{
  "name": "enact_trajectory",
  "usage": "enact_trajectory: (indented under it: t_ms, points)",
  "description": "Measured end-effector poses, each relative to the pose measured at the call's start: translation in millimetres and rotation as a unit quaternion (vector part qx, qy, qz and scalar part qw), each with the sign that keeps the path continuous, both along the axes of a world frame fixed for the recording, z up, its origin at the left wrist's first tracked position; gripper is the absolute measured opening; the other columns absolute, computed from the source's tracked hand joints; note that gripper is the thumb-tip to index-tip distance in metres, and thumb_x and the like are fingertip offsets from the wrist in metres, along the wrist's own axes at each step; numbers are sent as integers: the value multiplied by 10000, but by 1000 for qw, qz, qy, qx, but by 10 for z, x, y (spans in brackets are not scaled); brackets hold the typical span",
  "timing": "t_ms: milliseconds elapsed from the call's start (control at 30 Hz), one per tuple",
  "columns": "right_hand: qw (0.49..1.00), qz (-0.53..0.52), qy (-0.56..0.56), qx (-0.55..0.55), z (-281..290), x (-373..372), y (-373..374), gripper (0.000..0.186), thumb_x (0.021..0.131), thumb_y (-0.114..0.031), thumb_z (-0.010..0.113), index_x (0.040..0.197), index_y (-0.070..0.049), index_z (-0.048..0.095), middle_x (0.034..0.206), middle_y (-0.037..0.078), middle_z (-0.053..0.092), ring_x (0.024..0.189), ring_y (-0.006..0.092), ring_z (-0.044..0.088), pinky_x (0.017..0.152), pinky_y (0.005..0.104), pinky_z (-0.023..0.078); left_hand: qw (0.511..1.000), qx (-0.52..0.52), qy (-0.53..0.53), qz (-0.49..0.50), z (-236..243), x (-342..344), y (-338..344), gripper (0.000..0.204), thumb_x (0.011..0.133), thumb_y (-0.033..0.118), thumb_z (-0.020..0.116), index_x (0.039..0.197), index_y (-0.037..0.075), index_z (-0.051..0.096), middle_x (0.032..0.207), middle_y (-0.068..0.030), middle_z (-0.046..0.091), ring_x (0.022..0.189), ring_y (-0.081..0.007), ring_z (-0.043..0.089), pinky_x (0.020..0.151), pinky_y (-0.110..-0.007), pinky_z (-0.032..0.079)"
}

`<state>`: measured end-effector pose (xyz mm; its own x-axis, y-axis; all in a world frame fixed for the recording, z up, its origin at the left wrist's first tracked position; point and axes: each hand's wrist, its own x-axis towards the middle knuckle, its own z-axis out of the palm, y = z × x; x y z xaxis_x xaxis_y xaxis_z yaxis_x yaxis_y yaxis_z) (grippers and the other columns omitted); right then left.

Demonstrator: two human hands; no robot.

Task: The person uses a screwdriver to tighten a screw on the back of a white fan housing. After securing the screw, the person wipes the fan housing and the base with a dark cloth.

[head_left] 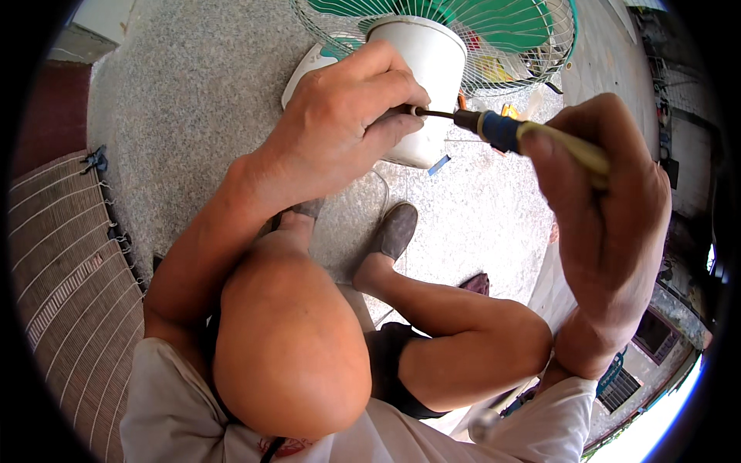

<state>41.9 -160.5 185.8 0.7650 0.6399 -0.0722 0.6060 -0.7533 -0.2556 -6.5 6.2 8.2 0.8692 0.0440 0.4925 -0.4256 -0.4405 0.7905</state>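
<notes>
My left hand [351, 116] is closed around a small part [417, 110], too small to make out clearly, in front of a white cylinder [421, 58], which hides some of the green-bladed fan [509, 35] with its wire guard. My right hand [587, 177] grips a screwdriver [502, 130] with a yellow and blue handle. Its thin dark shaft points left and meets the small part at my left fingertips.
A striped woven mat [65, 285] lies at the left on the speckled floor [177, 100]. Tools [509, 110] and a blue strip [438, 163] lie beyond the cylinder. A thin cord [382, 181] runs near my shoes [397, 230].
</notes>
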Motion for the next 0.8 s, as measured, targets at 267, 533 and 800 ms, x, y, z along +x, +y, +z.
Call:
enact_trajectory:
  t_ms: [267,533,800]
  points:
    - [991,58,45,115,-132,76,26,145,954,-122,635,1001,-15,550,705,4,527,599,59,464,531,246,371,1000,2,11,0,-15,-18,31,210,786,-20,721,982,32,666,942,-48,579,793,-158,598,686,-265,484]
    - [999,26,42,-10,-23,172,-37,237,956,-215,650,954,1,553,679,20,524,583,61,438,509,253,347,1000,14,-8,-4,-10,-15,23,199,798,-13,710,986,33,664,927,-45,572,778,-160,593,681,-266,476]
    - [997,74,-18,-8,-53,112,-63,210,946,-189,657,950,-9,549,661,15,526,588,76,456,516,261,366,1000,21,8,-1,8,-21,25,195,800,-4,714,984,39,664,922,-37,574,783,-163,606,702,-268,489]
